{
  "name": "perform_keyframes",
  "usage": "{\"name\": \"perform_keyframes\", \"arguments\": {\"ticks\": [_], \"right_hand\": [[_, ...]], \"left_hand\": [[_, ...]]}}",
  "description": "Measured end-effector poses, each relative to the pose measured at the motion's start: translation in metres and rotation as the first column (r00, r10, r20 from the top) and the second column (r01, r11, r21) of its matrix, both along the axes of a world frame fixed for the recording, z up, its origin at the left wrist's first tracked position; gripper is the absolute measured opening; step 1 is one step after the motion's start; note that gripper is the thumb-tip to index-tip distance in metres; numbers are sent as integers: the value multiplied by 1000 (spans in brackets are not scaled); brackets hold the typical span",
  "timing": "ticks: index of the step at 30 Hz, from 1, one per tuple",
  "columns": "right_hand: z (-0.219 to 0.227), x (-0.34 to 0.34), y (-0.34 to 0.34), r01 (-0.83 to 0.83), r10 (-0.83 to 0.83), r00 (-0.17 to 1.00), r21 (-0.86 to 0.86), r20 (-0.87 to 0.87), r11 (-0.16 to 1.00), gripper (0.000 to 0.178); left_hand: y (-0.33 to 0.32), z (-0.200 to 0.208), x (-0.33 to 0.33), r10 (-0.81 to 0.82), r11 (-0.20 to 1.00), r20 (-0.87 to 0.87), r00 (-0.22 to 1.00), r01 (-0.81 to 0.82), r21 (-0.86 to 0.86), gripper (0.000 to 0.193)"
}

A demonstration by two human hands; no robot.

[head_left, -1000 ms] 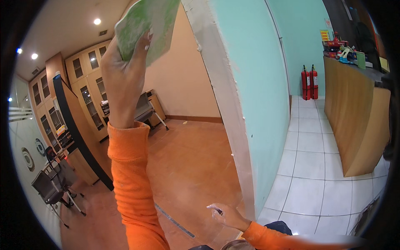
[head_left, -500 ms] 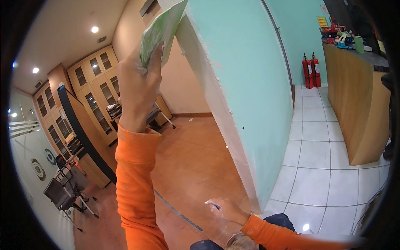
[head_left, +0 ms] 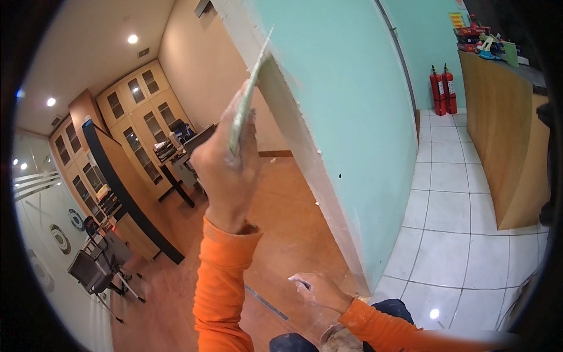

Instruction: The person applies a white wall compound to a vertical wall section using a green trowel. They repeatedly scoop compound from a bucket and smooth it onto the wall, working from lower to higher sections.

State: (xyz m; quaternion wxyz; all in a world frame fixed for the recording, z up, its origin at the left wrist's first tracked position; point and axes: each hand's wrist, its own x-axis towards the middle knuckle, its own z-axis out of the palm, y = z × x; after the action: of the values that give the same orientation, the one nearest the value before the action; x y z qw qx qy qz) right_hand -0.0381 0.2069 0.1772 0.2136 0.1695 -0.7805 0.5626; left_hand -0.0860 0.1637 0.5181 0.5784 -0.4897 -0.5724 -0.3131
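Note:
My left hand [head_left: 226, 161] is raised, its fingers closed round a thin green putty spreader [head_left: 249, 94] smeared with white. The spreader shows nearly edge-on, its tip at the bare plastered end [head_left: 281, 117] of a mint-green wall [head_left: 352, 117]. Rough white patches run along that wall's corner. Low down, my right hand [head_left: 321, 291] is curled closed near the foot of the wall, with white on its fingertips. A dark gap shows between thumb and finger; whether it holds anything is hidden. Below it, between my knees, is a round, putty-stained container [head_left: 337, 339], partly cut off.
Orange-brown floor [head_left: 281, 223] lies left of the wall, white tiles [head_left: 446, 205] to the right. Two red fire extinguishers [head_left: 444, 91] stand at the back right, near a wooden counter [head_left: 498, 135] bearing several items. A black-edged partition [head_left: 138, 193] and grey chair [head_left: 97, 273] stand left.
My left hand has moved right and down with the spreader, which has turned from showing its face to nearly edge-on. The right hand has stayed about where it was.

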Motion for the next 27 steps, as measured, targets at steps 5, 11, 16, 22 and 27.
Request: {"name": "perform_keyframes", "arguments": {"ticks": [5, 11, 16, 22, 27], "right_hand": [[1, 1, 0, -13, 13, 1000, 0, 7, 1000, 26], [0, 0, -2, 25, -27, 999, 64, 25, 998, 27], [0, -2, -3, 24, -24, 1000, 52, 2, 998, 26], [-1, -3, -2, 14, -15, 1000, 23, 16, 1000, 27], [-5, -8, 1, 13, -14, 1000, -25, -23, 1000, 28]], "left_hand": [[3, -46, -4, 35, 998, -11, 999, -35, -46, 47], [3, -101, 3, 113, 990, -41, 993, -116, -83, 62], [-15, -73, 8, 35, 999, -58, 998, -34, 10, 53], [-10, 23, -1, 51, 998, -79, 996, -48, 46, 41], [-2, 12, 3, 122, 992, -71, 990, -124, -26, 24]]}}
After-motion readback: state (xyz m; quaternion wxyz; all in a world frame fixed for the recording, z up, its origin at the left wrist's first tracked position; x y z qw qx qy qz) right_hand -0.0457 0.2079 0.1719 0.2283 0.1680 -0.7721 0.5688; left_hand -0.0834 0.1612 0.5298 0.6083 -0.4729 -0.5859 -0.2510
